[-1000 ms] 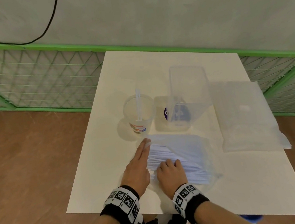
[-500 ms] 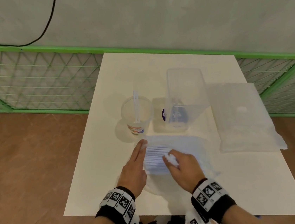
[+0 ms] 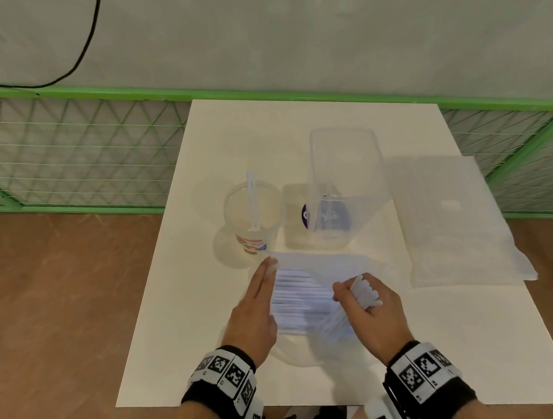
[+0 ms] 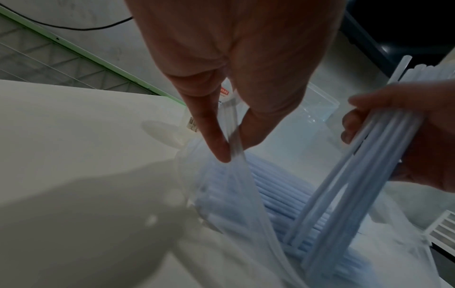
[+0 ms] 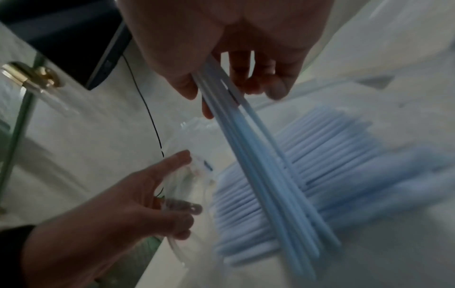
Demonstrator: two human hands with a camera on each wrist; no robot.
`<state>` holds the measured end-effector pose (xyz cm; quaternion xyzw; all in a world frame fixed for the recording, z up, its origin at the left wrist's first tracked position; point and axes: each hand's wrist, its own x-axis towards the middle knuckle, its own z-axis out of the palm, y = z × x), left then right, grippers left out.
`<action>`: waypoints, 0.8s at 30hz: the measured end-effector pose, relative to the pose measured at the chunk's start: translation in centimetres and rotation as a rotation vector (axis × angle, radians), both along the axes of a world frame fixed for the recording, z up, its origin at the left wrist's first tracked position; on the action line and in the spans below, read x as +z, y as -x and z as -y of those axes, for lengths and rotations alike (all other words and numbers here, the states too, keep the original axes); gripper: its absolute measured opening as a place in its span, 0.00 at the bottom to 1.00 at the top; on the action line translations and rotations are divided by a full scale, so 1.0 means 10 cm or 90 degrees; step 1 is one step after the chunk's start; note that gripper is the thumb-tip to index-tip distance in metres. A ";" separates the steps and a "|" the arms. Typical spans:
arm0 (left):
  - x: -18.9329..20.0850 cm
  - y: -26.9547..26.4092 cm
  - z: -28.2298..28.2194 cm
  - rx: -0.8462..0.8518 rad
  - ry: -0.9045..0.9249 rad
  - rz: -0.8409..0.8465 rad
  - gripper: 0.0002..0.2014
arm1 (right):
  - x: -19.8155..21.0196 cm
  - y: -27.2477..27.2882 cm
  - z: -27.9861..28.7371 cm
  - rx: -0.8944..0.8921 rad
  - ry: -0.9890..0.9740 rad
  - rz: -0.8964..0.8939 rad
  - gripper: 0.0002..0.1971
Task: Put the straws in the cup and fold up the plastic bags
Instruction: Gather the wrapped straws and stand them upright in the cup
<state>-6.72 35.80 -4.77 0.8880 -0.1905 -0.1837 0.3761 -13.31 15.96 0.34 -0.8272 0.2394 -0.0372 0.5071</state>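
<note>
While the left hand [image 4: 236, 81] pinches the bag [image 4: 236, 175] | right hand [image 3: 373, 312] grips straws [image 5: 265, 175] | cup [image 3: 253, 218] label unreadable

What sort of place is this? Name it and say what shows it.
Probably a staged recording area, not a kitchen: a small white table against a bare wall, a green mesh fence behind it, and coded marker bands on both wrists.

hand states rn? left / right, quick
Left hand: closed, pinching the edge of the straw bag.
Right hand: closed, holding a bunch of straws pulled partly out of the bag.
</note>
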 end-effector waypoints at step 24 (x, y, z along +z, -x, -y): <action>0.09 -0.03 -0.01 -0.015 -0.063 -0.016 0.49 | 1.20 -0.67 0.24 0.064 0.030 0.172 0.08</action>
